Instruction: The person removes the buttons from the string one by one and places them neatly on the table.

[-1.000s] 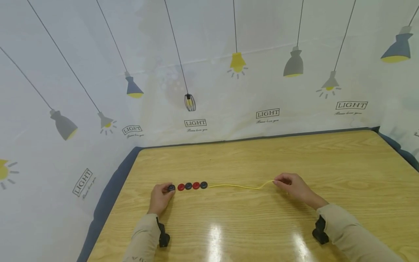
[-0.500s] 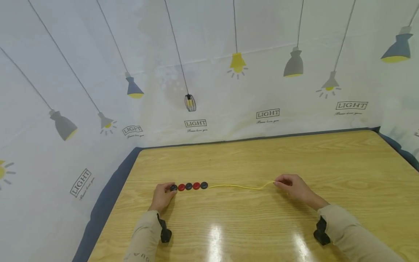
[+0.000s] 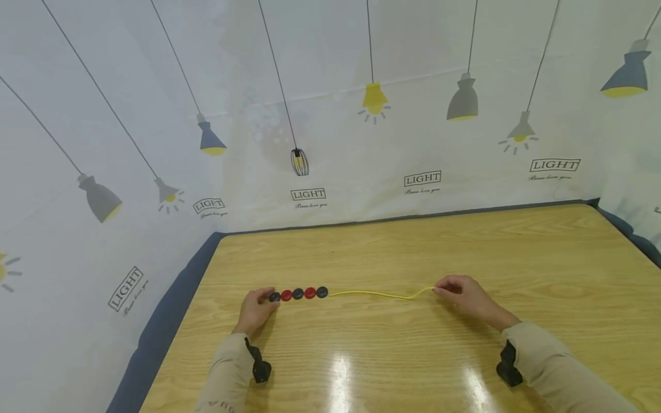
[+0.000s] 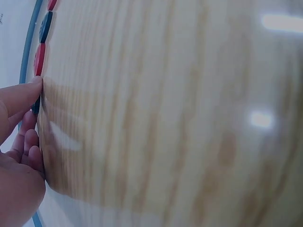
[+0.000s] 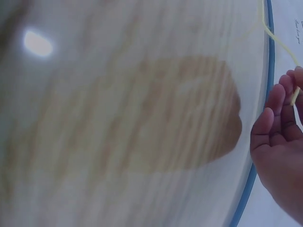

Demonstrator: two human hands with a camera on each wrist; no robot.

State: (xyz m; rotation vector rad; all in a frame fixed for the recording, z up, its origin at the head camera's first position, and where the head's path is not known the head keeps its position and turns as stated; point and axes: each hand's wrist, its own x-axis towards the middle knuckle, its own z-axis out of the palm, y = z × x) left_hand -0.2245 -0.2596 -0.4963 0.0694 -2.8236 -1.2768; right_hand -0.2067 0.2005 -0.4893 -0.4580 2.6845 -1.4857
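Several flat round discs, alternately dark and red, lie in a row on the wooden table in the head view. My left hand (image 3: 254, 311) pinches the leftmost dark disc (image 3: 275, 296) between thumb and fingers, right beside a red disc (image 3: 286, 295). In the left wrist view, thumb and fingertips cover most of that dark disc (image 4: 36, 105). From the rightmost dark disc (image 3: 322, 292), a yellow string (image 3: 369, 292) runs right along the table. Its far end rises to my right hand (image 3: 471, 300), which pinches it with thumb and fingers; a short tail (image 5: 294, 97) shows in the right wrist view.
The glossy table (image 3: 392, 355) reflects bright light near its front. Behind and to the left stands a white curtain (image 3: 341, 137) printed with lamps, with a blue edge (image 3: 165, 304) along the table. Black wrist mounts (image 3: 260, 367) sit at both sleeves.
My left hand has shifted slightly right with the dark disc, bringing it up to the neighbouring red disc, where a small gap was. The right hand and the string have barely moved.
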